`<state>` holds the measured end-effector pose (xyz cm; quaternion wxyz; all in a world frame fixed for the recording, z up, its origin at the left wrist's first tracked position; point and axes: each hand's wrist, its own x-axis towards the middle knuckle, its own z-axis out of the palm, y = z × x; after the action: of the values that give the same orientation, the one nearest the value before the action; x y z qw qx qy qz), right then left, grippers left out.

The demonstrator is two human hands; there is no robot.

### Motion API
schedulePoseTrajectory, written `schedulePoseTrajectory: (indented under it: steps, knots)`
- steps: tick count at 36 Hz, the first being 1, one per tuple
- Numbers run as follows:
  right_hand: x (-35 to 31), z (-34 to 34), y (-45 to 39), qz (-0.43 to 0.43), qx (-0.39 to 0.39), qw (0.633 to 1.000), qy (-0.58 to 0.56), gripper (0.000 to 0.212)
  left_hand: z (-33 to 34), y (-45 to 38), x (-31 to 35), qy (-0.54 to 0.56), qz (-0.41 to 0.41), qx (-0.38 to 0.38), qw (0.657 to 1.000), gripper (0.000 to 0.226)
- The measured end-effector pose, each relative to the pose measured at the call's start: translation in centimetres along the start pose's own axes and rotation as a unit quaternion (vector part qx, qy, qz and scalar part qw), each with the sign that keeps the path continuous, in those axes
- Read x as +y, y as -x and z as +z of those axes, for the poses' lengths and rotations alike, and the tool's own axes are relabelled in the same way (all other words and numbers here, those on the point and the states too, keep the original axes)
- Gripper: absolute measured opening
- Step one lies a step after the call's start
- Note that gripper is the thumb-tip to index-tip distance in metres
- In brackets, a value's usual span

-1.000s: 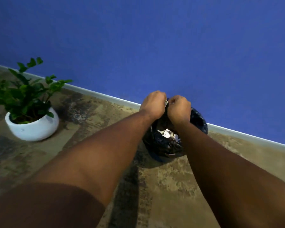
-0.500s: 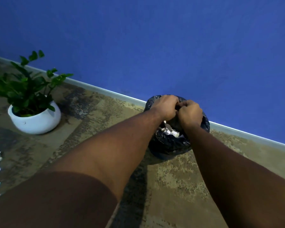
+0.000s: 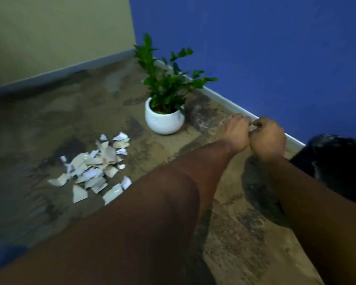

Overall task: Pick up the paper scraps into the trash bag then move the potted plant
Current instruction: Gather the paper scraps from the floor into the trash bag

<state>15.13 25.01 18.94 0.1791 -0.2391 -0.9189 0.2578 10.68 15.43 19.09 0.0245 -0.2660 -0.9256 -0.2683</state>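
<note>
hands (image 3: 253,136) off trash bag (image 3: 337,161), both empty

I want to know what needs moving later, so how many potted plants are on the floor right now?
1. The potted plant stands on the floor near the blue wall's baseboard, beyond the paper scraps. None looks hidden.

One head-worn camera, looking forward and down into a room corner.

I have only this single wide-angle view, so no second view shares anything with it. It sits above my outstretched forearms and faces the floor (image 3: 74,120) where the blue wall (image 3: 275,48) meets the pale wall (image 3: 49,33). My left hand (image 3: 233,133) and right hand (image 3: 268,139) are near the middle, close to the lens; the potted plant (image 3: 164,118) stands farther off by the skirting board. The frame is tilted and blurred.
</note>
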Motion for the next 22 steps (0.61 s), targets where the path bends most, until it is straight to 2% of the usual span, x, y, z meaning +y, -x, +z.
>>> schedulePoseTrajectory:
  steps: [4,7,10,13,16,22]
  knots:
    - [-5.9,5.2,1.2,-0.091,-0.135,0.987,0.008,0.035,-3.0,3.1,-7.7,-0.019,-0.094,-0.005,0.995,0.038]
    - [-9.5,9.1,2.0,-0.166,-0.250,0.954,0.022,0.032,-5.2,6.0,-12.9,-0.039,-0.153,-0.017,0.987,0.041]
    - [-12.5,12.8,3.2,-0.224,-0.333,0.914,0.057,0.046,-6.9,9.4,-17.9,-0.056,-0.209,-0.046,0.975,0.059]
    - [-14.9,15.9,4.7,-0.256,-0.384,0.881,0.100,0.069,-7.9,12.9,-22.6,-0.075,-0.269,-0.062,0.958,0.075]
    - [-17.1,18.3,6.3,-0.275,-0.424,0.853,0.131,0.083,-8.5,15.8,-26.7,-0.073,-0.322,-0.083,0.940,0.094]
    - [-19.8,22.8,8.7,-0.250,-0.441,0.854,0.118,0.094,-8.4,19.4,-33.4,-0.099,-0.386,-0.094,0.912,0.105]
